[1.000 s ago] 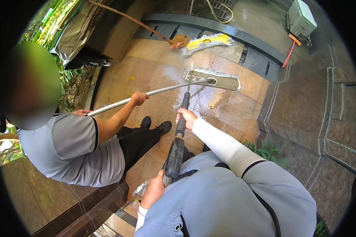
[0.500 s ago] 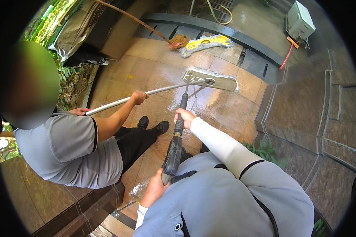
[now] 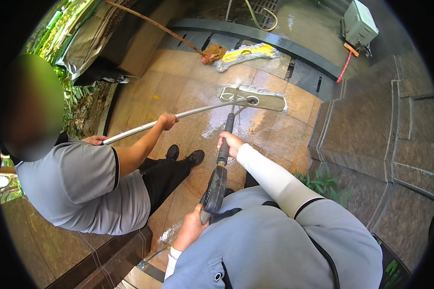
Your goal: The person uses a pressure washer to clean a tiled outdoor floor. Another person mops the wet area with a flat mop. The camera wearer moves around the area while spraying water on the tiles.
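A spray gun (image 3: 215,185) is being held on the near side of the flat mop (image 3: 269,100). Its rear handle is being gripped by the left hand (image 3: 191,227); its ribbed front grip, closer to the mop, is being encircled by the right hand (image 3: 232,143). The thin rod (image 3: 233,108) is being pointed toward the mop, though contact at its tip cannot be fairly judged. Left of the mop, its pole (image 3: 144,127) is being held by a co-worker (image 3: 96,178), by whose body room for moving is being narrowed on that side. The far side is being bounded by a yellow-and-grey pad (image 3: 250,52), a broom (image 3: 213,54) and a dark kerb (image 3: 299,49). Right of the mop, wet tiles (image 3: 299,103) are being edged by a stone wall (image 3: 357,132).
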Available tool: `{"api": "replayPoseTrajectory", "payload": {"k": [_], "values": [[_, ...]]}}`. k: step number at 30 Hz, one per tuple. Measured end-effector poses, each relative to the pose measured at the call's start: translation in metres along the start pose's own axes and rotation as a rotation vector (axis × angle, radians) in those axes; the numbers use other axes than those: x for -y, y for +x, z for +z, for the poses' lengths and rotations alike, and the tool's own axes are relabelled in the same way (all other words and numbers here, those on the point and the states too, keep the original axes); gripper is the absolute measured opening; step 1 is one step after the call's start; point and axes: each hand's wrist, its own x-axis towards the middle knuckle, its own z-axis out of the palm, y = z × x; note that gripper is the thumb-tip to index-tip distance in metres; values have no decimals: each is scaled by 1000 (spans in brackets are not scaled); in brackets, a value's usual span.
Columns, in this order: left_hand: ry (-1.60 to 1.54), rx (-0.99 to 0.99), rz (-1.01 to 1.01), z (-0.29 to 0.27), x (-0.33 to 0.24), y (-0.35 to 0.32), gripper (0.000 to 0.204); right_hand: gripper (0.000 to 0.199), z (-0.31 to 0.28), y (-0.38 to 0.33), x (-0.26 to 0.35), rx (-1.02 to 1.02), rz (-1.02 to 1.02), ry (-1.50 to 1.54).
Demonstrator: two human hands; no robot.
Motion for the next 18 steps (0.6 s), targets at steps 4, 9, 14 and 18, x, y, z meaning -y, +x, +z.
{"api": "replayPoseTrajectory", "payload": {"k": [4,9,14,18], "values": [[-88,53,151,0,11,10,45,10,-21,-20,10,-84,-69,67],[-47,80,113,-2,16,9,45,10,-16,-15,3,-45,-64,62],[15,106,71,-10,14,3,44,10,-8,-9,-7,-17,-63,107],[-46,123,192,-11,24,11,42,10,-30,-28,-3,-100,-127,148]]}}
